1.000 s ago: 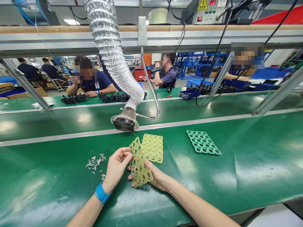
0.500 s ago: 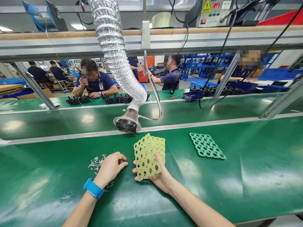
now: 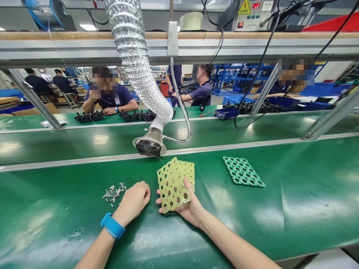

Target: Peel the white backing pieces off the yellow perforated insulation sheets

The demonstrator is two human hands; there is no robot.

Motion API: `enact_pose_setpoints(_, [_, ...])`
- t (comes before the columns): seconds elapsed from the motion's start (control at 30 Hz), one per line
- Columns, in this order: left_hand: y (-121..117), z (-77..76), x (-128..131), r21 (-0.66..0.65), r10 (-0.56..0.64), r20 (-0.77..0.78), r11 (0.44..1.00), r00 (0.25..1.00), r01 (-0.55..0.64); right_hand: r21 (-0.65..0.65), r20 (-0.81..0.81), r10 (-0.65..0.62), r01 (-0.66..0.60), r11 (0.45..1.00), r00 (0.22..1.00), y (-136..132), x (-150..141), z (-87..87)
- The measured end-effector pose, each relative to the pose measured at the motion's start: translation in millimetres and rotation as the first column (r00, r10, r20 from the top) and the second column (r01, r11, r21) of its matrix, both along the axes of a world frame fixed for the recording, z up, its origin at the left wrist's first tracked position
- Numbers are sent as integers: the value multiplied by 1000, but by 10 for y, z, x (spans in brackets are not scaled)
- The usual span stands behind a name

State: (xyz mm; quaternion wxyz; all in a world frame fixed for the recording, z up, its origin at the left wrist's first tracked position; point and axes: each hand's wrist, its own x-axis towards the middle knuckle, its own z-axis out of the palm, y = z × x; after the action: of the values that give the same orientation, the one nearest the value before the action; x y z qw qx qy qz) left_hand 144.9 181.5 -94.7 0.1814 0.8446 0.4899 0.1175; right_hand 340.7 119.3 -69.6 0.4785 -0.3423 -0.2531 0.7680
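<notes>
My right hand (image 3: 193, 211) grips a yellow-green panel (image 3: 171, 185) with rows of round holes, thumb on its front and fingertips showing at its left edge. A second such panel (image 3: 188, 170) shows behind it, partly covered; whether the hand holds that one too is unclear. To the left, my left hand (image 3: 133, 200) is closed with its fingers curled, back of the hand upward. What it may hold is hidden. Just left of it, small grey-white parts (image 3: 113, 193) lie in a loose pile on the green work surface (image 3: 179, 246).
A green circuit board panel (image 3: 243, 171) with round holes lies at the right. An extraction hood (image 3: 149, 144) on a foil duct hangs beyond my hands. Metal struts (image 3: 333, 112) and cables frame the bench. Across it, people sit near black parts (image 3: 89, 116) and a blue bin (image 3: 226, 113).
The fingers of my left hand have curled in from a looser shape. My right hand and the panels stay nearly still. The view has shifted slightly.
</notes>
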Motion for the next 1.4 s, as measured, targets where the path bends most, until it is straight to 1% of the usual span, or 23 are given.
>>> enact_pose_setpoints(0.07, [-5, 7, 13, 13, 15, 79, 1000, 997, -16, 3, 3, 3, -3, 1000, 1000, -7, 3, 2])
enact_pose_setpoints(0.13, [0, 14, 24, -10, 55, 232, 998, 971, -54, 2, -2, 19, -19, 1000, 1000, -18, 4, 4])
enact_pose_setpoints(0.17, [6, 16, 29, -32, 82, 322, 997, 943, -76, 0, -7, 35, -35, 999, 999, -25, 2, 4])
enact_pose_setpoints(0.2, [12, 17, 34, -57, 114, 410, 993, 905, -99, -3, -12, 56, -56, 998, 998, -33, 0, 3])
enact_pose_setpoints(0.27, [25, 14, 44, -110, 183, 571, 983, 800, -146, -2, -19, 101, -101, 995, 995, -50, -8, 2])
enact_pose_setpoints(0.37, [36, 17, 60, -206, 276, 725, 961, 631, -185, 5, -16, 178, -178, 984, 984, -76, -18, 1])
enact_pose_setpoints(0.43, [33, 29, 75, -267, 314, 773, 949, 552, -166, 6, -9, 222, -222, 975, 975, -89, -19, 0])
enact_pose_setpoints(0.47, [28, 38, 84, -293, 327, 785, 944, 527, -149, 6, -6, 238, -238, 971, 971, -93, -18, -1])
enact_pose_setpoints(0.63, [0, 82, 119, -379, 384, 810, 920, 443, -104, 20, -9, 268, -268, 963, 963, -88, -10, -26])
enact_pose_setpoints(0.83, [2, 110, 114, -463, 450, 832, 885, 324, -41, 26, 6, 287, -287, 958, 958, -85, -9, -68])
enact_pose_setpoints(0.93, [7, 103, 114, -482, 467, 831, 876, 303, -27, 27, 9, 294, -294, 955, 956, -95, -10, -67])
enact_pose_setpoints(1.0, [11, 95, 116, -474, 462, 830, 880, 312, -44, 22, -2, 290, -290, 957, 957, -104, -13, -54])
enact_pose_setpoints(1.23, [19, 115, 108, -395, 417, 824, 908, 383, -138, 13, -11, 269, -269, 963, 963, -113, -32, -14])
enact_pose_setpoints(1.3, [11, 125, 109, -378, 398, 821, 916, 409, -134, 17, -3, 274, -274, 961, 962, -111, -31, -16])
enact_pose_setpoints(1.4, [-8, 131, 117, -378, 378, 809, 921, 450, -94, 16, 15, 274, -274, 962, 962, -112, -26, -21])
